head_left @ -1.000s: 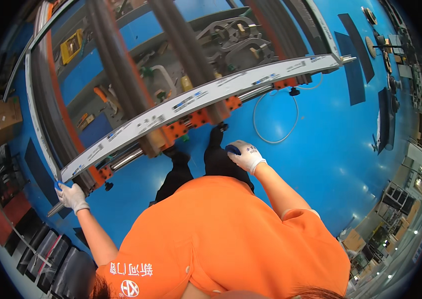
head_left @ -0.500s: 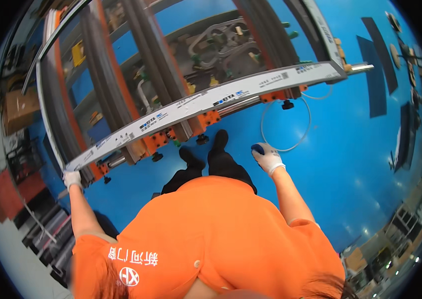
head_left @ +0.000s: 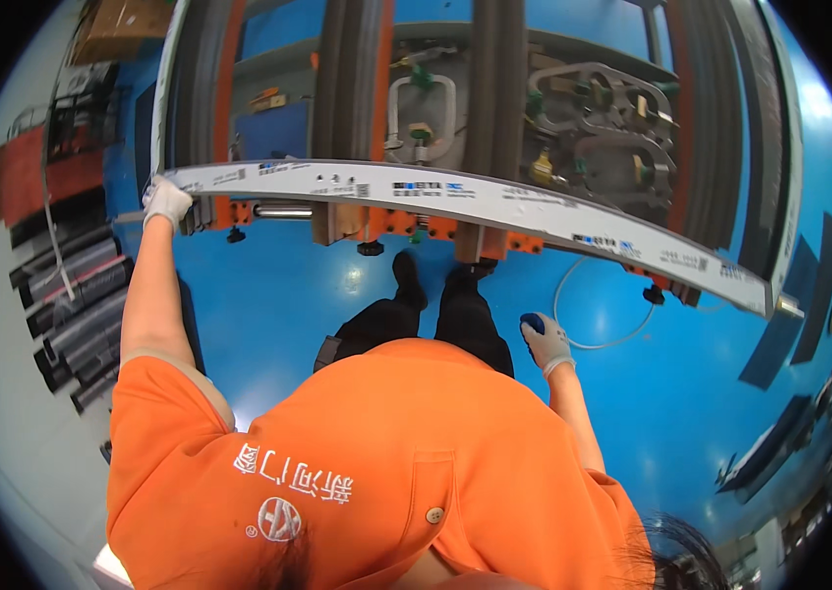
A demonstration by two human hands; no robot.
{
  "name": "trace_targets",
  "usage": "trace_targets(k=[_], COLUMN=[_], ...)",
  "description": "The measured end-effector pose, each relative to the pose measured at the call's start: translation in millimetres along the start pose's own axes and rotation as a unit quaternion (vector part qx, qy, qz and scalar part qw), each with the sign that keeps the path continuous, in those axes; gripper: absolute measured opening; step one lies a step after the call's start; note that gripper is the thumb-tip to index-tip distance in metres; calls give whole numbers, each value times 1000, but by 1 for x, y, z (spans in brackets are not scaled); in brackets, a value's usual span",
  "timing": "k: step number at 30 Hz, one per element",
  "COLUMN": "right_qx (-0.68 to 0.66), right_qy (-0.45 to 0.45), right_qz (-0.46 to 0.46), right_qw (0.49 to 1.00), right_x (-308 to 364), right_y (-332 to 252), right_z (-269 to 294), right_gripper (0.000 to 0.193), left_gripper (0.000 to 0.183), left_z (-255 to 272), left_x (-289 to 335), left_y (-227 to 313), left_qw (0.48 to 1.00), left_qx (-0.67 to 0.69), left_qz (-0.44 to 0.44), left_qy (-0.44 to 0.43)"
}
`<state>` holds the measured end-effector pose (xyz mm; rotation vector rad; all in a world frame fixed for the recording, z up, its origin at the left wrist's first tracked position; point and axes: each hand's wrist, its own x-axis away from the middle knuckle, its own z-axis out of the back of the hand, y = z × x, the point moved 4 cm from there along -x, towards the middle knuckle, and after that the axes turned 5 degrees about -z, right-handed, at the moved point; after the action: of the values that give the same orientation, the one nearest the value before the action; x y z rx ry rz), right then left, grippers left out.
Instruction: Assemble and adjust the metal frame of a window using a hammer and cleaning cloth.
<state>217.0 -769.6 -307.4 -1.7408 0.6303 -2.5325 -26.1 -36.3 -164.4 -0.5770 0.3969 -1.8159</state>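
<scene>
A large window frame [head_left: 494,203], with white printed film on its near bar, lies across a work stand. My left hand [head_left: 168,200], in a white glove, is closed around the frame's near left corner. At my right side, away from the frame, hangs my right hand [head_left: 547,344] in a white glove with blue-coated fingers. Its fingers are curled in, and whatever lies inside them, if anything, is hidden. Under the near bar run the stand's orange brackets [head_left: 406,224] with black knobs [head_left: 370,248].
Dark brown padded beams [head_left: 497,108] cross the stand, with several clamps [head_left: 593,93] on a shelf below. A pale hose [head_left: 585,344] loops on the blue floor [head_left: 632,423]. Dark strips [head_left: 781,315] lie at right; stacked dark profiles [head_left: 82,305] stand at left, a cardboard box [head_left: 121,28] beyond.
My view has turned, so the frame's near bar now sits flatter and further right. My left hand stays at the same corner. My right hand remains low beside me, still curled.
</scene>
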Motion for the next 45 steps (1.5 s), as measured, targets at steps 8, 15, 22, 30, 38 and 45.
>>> trace_targets(k=[8, 15, 22, 30, 38, 45], right_qx=[38, 119, 209, 251, 127, 424], right_qy=[-49, -60, -50, -161, 252, 392], right_qz=[-9, 31, 179, 266, 469, 338], right_qw=[998, 991, 960, 917, 837, 743], right_x=[-17, -8, 9, 79, 137, 92], right_y=[-39, -91, -151, -289, -487, -500], right_z=[-8, -19, -42, -81, -147, -190], right_gripper=[38, 38, 34, 33, 58, 81], left_gripper=[58, 53, 67, 75, 74, 72], left_z=[24, 48, 49, 49, -3, -9], left_x=[39, 55, 67, 75, 69, 30], left_y=[16, 32, 32, 24, -29, -55], left_qw=[994, 995, 991, 976, 880, 837], left_qx=[73, 21, 76, 147, 297, 330], left_qz=[-33, -48, -19, -119, -336, -402], left_qy=[79, 88, 108, 111, 157, 173])
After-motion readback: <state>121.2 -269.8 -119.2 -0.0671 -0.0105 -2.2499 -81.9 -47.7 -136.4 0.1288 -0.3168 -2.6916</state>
